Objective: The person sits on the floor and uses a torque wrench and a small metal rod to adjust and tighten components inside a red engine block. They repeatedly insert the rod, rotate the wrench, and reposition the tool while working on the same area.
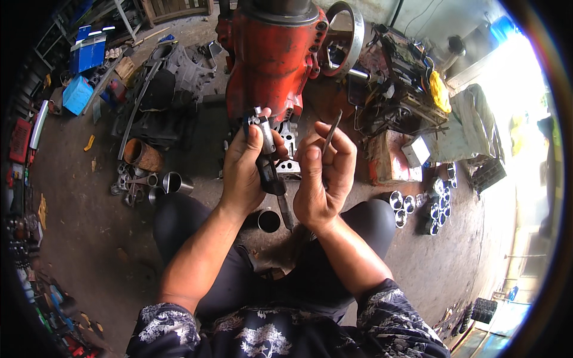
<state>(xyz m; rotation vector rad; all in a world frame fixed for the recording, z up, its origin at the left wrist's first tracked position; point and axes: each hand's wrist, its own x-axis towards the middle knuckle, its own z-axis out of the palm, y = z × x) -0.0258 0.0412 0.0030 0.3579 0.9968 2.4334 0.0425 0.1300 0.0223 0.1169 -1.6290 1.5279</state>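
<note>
My left hand point(240, 170) is closed round a black and silver metal part point(267, 143), which has a cylindrical silver upper section and a long narrow lower end pointing down toward my knees. I cannot make out its exact kind. Beside it, a little to the right, my right hand point(327, 179) pinches a thin, dark, pointed metal rod point(333, 130) between thumb and fingers, tip upward. The rod and the part are apart. Just beyond both hands stands a large red metal housing point(265, 59), with a grey casting point(290, 143) full of holes below it.
A rusty cylinder point(141, 160), connecting rods point(143, 180) and metal sleeves point(177, 184) lie on the floor at left. One open sleeve point(268, 221) stands between my legs. Pistons point(440, 206) are grouped at right, near a box point(394, 158) and a cluttered bench point(412, 83).
</note>
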